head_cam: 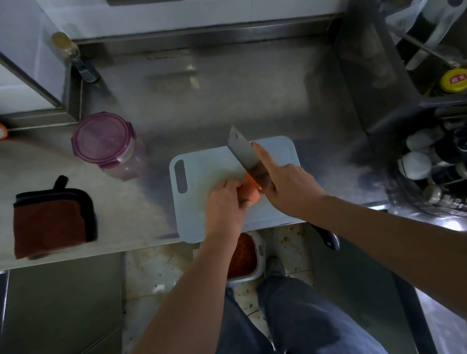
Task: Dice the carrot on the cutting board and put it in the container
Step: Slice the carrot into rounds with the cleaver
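A pale blue cutting board (196, 163) lies at the front edge of the steel counter. On it sits an orange carrot piece (252, 193), gripped by my left hand (226, 200) with curled fingers. My right hand (288, 188) grips a cleaver (243, 154), index finger stretched along the blade's spine. The blade rests on the carrot right beside my left fingers. A clear container with a purple lid (104, 140) stands closed, to the left behind the board.
A folded brown-and-black cloth (52, 221) lies at the counter's left. A bottle (69, 50) stands in the back left corner. A dark rack (414, 42) with utensils and several bottles (453, 171) fills the right side. A bin (245, 257) stands on the floor below.
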`<state>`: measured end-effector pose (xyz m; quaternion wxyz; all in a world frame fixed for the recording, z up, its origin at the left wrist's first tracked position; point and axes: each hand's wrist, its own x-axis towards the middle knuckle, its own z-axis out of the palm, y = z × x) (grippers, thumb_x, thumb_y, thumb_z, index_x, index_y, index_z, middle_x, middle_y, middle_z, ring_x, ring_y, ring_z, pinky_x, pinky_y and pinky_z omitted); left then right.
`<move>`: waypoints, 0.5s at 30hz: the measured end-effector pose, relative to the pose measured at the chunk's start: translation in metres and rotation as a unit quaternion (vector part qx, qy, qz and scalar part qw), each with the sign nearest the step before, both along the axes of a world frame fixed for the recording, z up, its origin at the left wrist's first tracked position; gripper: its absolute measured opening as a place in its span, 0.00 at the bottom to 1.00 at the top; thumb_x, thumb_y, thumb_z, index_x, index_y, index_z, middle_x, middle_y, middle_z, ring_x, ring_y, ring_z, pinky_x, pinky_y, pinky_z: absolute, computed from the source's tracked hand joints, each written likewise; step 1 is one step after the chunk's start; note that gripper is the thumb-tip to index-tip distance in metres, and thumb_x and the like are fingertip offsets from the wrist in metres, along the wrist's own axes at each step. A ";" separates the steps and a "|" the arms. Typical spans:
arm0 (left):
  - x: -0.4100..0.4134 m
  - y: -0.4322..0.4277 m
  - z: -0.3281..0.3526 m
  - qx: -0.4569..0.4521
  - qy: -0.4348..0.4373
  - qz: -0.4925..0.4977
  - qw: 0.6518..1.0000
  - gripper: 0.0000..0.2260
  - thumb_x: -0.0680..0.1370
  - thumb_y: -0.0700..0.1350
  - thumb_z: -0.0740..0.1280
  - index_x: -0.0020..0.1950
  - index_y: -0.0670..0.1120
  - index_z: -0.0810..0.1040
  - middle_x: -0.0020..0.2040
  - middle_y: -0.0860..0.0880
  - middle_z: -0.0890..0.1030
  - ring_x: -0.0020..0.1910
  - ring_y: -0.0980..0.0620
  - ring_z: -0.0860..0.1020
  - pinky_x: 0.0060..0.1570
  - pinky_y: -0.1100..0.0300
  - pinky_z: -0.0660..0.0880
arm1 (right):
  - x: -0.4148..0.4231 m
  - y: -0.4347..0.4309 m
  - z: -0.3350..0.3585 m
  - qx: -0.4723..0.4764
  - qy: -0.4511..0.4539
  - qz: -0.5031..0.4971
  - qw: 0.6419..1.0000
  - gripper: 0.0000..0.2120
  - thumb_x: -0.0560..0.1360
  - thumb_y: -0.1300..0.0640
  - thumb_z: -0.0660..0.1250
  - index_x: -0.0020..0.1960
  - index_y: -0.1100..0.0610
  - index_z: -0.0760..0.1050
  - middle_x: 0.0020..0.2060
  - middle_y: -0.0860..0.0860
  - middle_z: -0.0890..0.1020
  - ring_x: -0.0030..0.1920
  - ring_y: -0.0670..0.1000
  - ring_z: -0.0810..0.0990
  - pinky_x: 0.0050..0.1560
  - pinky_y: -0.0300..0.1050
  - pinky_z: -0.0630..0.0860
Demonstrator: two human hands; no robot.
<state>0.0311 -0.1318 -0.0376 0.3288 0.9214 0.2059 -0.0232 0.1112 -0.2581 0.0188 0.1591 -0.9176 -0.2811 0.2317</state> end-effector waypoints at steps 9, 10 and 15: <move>0.000 -0.001 0.001 0.004 -0.003 0.007 1.000 0.15 0.73 0.43 0.74 0.59 0.44 0.79 0.56 0.47 0.80 0.56 0.48 0.78 0.59 0.55 0.75 | -0.007 -0.003 -0.003 -0.026 0.010 0.016 0.999 0.36 0.81 0.59 0.58 0.78 0.47 0.37 0.35 0.48 0.68 0.31 0.47 0.71 0.35 0.45 0.71; 0.000 -0.002 0.001 0.005 -0.003 0.008 1.000 0.15 0.73 0.43 0.74 0.58 0.44 0.79 0.57 0.47 0.80 0.56 0.48 0.78 0.60 0.56 0.75 | -0.008 -0.002 -0.002 -0.028 0.013 0.016 0.999 0.37 0.80 0.59 0.58 0.78 0.47 0.37 0.36 0.49 0.68 0.31 0.48 0.71 0.35 0.45 0.72; 0.001 -0.002 0.001 0.001 -0.003 0.009 1.000 0.14 0.73 0.43 0.74 0.57 0.45 0.79 0.56 0.48 0.80 0.55 0.49 0.78 0.59 0.56 0.75 | -0.011 -0.002 -0.002 -0.042 0.020 0.011 0.999 0.38 0.80 0.61 0.59 0.78 0.47 0.36 0.38 0.51 0.69 0.33 0.48 0.70 0.37 0.46 0.71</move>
